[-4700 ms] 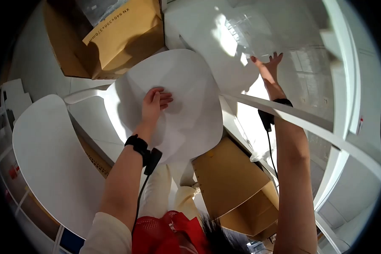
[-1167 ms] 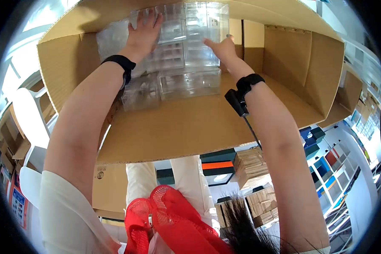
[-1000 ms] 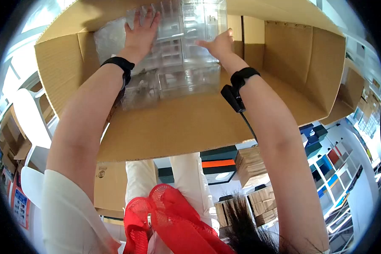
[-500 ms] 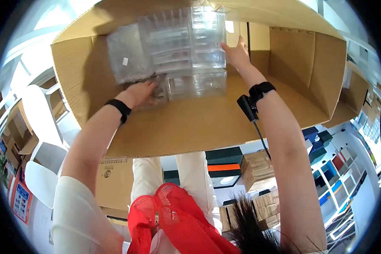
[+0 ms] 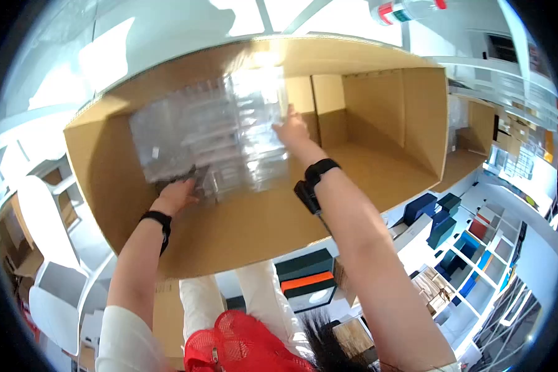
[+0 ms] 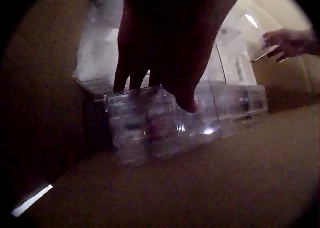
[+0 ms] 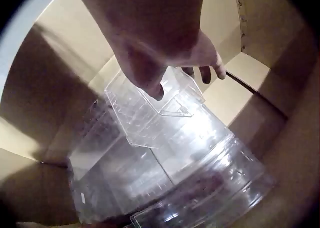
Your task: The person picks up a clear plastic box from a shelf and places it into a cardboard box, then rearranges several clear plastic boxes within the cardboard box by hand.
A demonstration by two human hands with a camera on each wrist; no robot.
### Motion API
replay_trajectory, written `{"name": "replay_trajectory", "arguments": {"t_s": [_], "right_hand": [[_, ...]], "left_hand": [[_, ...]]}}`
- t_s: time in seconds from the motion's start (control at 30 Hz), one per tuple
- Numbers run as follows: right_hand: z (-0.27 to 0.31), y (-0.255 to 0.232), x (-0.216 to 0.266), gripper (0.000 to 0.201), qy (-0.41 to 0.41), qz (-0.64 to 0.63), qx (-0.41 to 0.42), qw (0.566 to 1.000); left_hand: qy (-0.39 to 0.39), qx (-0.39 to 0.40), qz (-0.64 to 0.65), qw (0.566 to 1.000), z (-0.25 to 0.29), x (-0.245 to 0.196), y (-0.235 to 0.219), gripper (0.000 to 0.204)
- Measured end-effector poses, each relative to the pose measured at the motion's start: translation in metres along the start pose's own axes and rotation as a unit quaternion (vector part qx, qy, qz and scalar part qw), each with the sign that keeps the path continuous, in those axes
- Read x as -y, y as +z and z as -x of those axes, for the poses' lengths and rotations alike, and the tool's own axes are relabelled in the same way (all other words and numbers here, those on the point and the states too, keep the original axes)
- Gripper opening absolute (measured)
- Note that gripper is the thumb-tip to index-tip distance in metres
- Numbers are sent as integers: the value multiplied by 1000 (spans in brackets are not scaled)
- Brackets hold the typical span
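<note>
Several clear plastic boxes [image 5: 211, 133] lie packed together in the left half of a large cardboard box [image 5: 242, 248]. In the head view my left hand [image 5: 177, 197] is low at their near left corner. The left wrist view has its fingers going down behind the top edge of a clear box [image 6: 225, 110], with the thumb across the front, so it grips that edge. At the stack's right side is my right hand [image 5: 293, 130]. Its thumb [image 7: 156, 91] lies over a clear container [image 7: 135, 110] in the right wrist view, and its loosely extended fingers hang past the side.
A cloudy plastic wrapping [image 5: 158, 139] covers the stack's left part. White chairs [image 5: 46, 223] stand at the left, and a white shelf [image 5: 477, 254] is at the right. A bottle [image 5: 409, 11] lies beyond the box, and a second cardboard box [image 5: 468, 149] sits to the right.
Earlier the hands were over a white chair, then in the cardboard box. My left hand has come off the stack's top down to its near left corner. The right stays at the right side.
</note>
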State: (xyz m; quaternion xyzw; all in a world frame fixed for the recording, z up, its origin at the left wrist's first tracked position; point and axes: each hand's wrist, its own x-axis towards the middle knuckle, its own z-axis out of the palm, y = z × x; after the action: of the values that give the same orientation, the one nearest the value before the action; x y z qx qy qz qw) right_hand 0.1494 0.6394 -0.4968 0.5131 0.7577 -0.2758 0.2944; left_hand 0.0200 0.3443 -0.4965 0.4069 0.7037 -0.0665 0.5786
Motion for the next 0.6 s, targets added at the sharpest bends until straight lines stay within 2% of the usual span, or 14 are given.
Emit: {"name": "replay_trajectory", "arguments": {"t_s": [0.03, 0.1, 0.17, 0.2, 0.27, 0.37, 0.43, 0.5, 0.57, 0.6], "right_hand": [[-2, -1, -1, 83, 11, -22, 24, 999], [-4, 4, -3, 87, 32, -126, 7, 992], [-4, 4, 2, 93, 53, -132, 0, 990], [2, 4, 7, 93, 48, -127, -27, 990], [1, 14, 12, 90, 25, -120, -64, 990], [0, 15, 14, 87, 19, -168, -86, 982], [-3, 17, 11, 90, 14, -199, -81, 977], [-3, 16, 13, 90, 12, -167, -84, 982], [-3, 17, 9, 90, 4, -156, -84, 984], [-1, 18, 7, 89, 26, -174, -76, 982]], "left_hand": [[-1, -25, 5, 1000, -2, 12, 11, 59], [9, -83, 15, 996, -1, 17, 11, 57], [28, -144, 21, 989, 4, 18, 7, 51], [28, -175, 92, 980, 5, 17, 2, 47], [30, -234, 232, 944, 0, 5, -14, 40], [87, -288, 250, 920, -3, -28, -39, 31], [130, -256, 404, 869, -25, -50, -34, 33], [52, -204, 420, 883, -38, -83, -42, 37], [50, -269, 420, 865, -75, -104, -26, 41], [46, -287, 436, 852, -88, -109, -16, 43]]}}
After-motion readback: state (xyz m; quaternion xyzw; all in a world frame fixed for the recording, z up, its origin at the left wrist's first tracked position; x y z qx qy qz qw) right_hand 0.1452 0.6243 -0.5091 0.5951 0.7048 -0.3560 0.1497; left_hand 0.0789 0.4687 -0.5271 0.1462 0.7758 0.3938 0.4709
